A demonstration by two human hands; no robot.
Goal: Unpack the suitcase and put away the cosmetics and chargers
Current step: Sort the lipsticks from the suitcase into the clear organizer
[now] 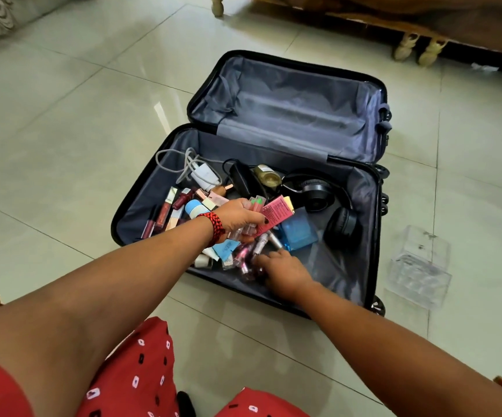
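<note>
A black suitcase [361, 233] lies open on the tiled floor, its far half empty. The near half holds a heap of cosmetics [180, 206], a white charger with cable [203, 173], a black adapter [242, 176], black headphones [328, 203] and a blue perfume bottle [299, 233]. My left hand [237, 218], with a red band at the wrist, is closed on a bundle of cosmetics including a pink box [276, 216]. My right hand [285, 270] rests low on small lip tubes [245, 260] at the near edge; its grip on them is hidden.
A clear plastic organiser box [421, 266] stands on the floor right of the suitcase. Wooden furniture legs [415, 49] line the far side. My red patterned clothing [141, 371] fills the bottom of the view. Pale tiles surround the case.
</note>
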